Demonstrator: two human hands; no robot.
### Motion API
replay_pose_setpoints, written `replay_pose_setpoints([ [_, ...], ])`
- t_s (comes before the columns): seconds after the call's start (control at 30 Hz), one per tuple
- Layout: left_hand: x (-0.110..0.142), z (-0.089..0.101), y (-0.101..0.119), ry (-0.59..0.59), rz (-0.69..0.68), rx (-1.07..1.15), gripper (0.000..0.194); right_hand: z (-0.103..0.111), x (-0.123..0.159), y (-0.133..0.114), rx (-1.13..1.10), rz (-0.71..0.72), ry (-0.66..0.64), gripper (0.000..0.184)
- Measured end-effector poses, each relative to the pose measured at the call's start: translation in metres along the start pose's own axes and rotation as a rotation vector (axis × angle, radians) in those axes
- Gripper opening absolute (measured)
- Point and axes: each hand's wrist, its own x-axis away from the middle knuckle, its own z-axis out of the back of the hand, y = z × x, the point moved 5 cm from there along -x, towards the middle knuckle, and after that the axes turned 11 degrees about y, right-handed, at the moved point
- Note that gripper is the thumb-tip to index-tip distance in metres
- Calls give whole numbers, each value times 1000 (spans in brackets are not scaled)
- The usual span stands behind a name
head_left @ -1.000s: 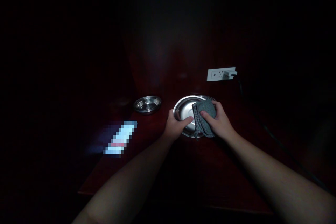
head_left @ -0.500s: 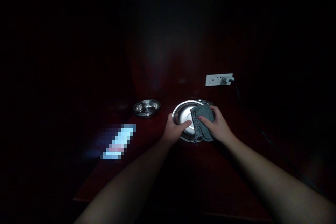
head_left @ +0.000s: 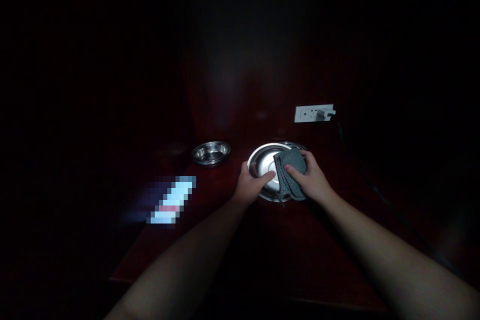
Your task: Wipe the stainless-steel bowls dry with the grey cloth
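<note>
Steel dish (head_left: 264,162) pinched in my left grip (head_left: 249,186), 8 o'clock | right grip (head_left: 314,178) clasps cloth (head_left: 297,159), 3 o'clock | I judge cloth pressure could twist dish loose

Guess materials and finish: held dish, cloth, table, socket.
Dish: metal, probably stainless steel, smooth; silvery with bright highlights.
Cloth: textile, matte; coarse textured weave and soft folds show. Cotton or synthetic, can't tell.
Table: possibly wood or laminate, dark red; too dark to read grain or finish.
Socket: likely plastic; plain white plate.
</note>
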Motion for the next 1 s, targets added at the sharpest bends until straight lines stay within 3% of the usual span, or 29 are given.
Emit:
replay_pose_setpoints([
  [0.5,2,-4,8,-81,-13,175,53,-3,1,6,-17,-69,-52,51],
  [1.0,-6,0,1,-71,-14,145,43,-5,1,5,-82,-96,-94,48],
])
